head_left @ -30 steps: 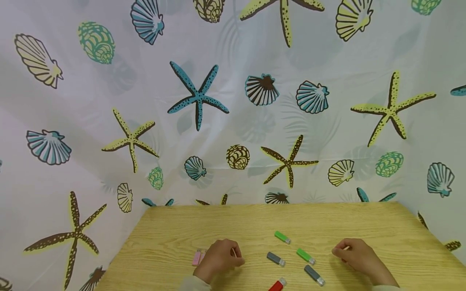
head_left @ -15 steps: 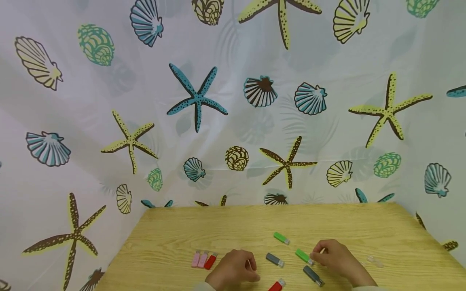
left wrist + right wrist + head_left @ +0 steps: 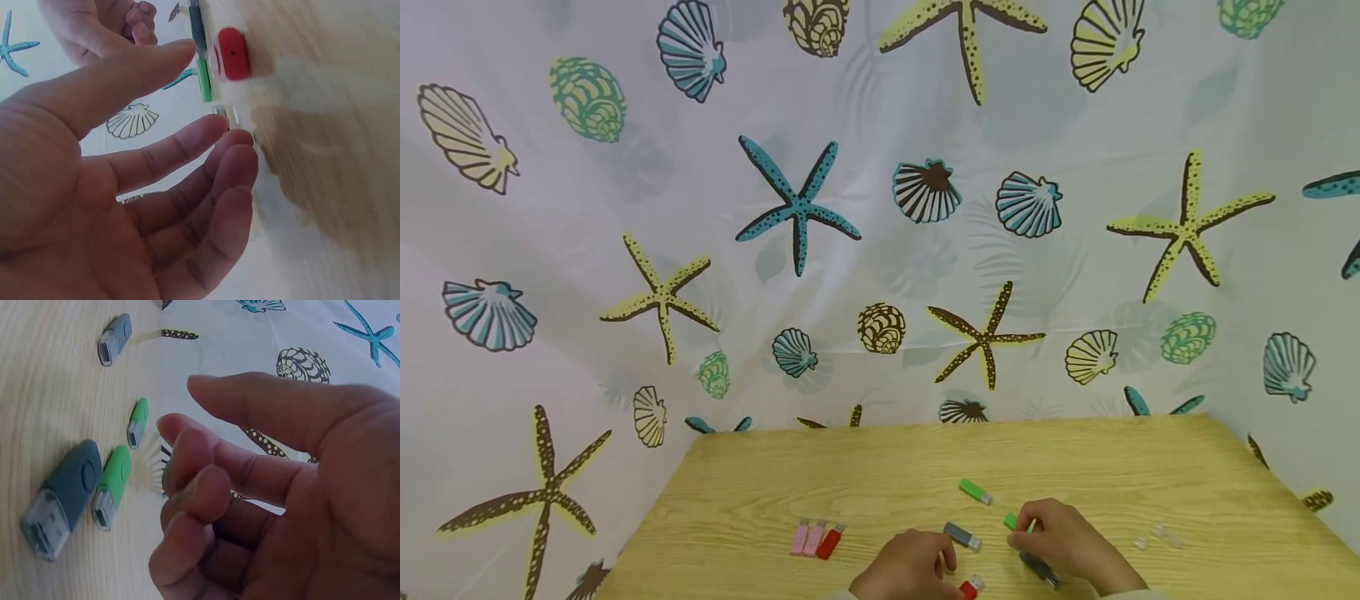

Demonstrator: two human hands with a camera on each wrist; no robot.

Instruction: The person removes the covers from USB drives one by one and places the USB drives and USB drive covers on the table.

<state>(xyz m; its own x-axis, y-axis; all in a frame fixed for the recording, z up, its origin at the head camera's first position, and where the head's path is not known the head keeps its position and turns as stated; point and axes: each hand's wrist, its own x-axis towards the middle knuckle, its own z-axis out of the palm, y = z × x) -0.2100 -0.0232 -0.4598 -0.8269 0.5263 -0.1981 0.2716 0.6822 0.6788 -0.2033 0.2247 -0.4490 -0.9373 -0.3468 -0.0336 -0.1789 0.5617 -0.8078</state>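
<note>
My left hand (image 3: 910, 567) hovers beside a red USB stick (image 3: 972, 587) near the front edge; in the left wrist view the thumb stands apart from the bent fingers and nothing lies between them. My right hand (image 3: 1060, 537) is over a green USB stick (image 3: 1011, 521) and a dark grey USB stick (image 3: 1037, 569), partly covering both in the head view. Its fingers are loosely bent, the thumb apart, holding nothing in the right wrist view. Another grey USB stick (image 3: 958, 534) and a green one, a USB stick (image 3: 975, 492), lie between and beyond the hands.
On the left, a pink USB stick (image 3: 800, 537), a second pink USB stick (image 3: 814, 538) and a red USB stick (image 3: 830, 542) lie side by side. Small clear pieces (image 3: 1167, 534) lie at the right on the wooden table (image 3: 760, 467). A patterned curtain (image 3: 880, 250) encloses the back and sides.
My left hand has moved right, uncovering the row with the red USB stick beside the pink ones. My right hand has moved left to the green and grey sticks, revealing the clear pieces.
</note>
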